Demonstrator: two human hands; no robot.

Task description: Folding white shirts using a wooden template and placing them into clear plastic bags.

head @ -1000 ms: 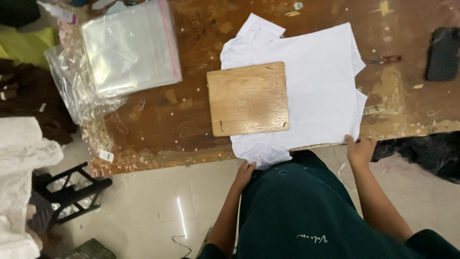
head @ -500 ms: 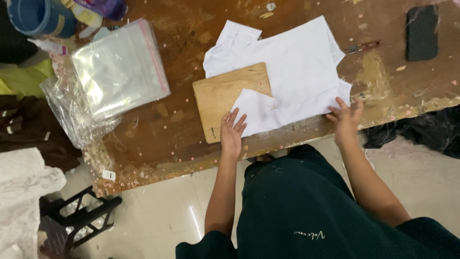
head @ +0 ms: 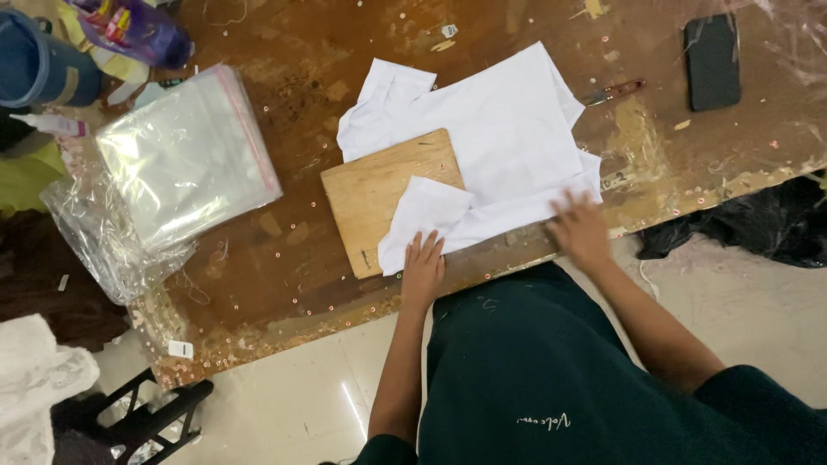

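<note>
A white garment (head: 504,142) lies on the worn brown table (head: 301,52), draped partly over a light wooden board (head: 366,194). Its near edge is folded up onto the board. My left hand (head: 423,269) lies flat with fingers spread on the folded white corner at the board's near edge. My right hand (head: 580,231) presses flat on the garment's near right edge, blurred by motion. Neither hand grips anything.
A stack of clear plastic bags (head: 185,155) lies at the left over crumpled plastic (head: 103,245). A dark phone (head: 711,60) and a small knife (head: 613,91) lie at the far right. A blue container (head: 34,65) stands far left. A black stool (head: 146,422) is below.
Both hands rose from the table's edge onto the garment, folding its hanging bottom up over the board. The left hand slid back toward the near edge and the right hand moved left along the fold.
</note>
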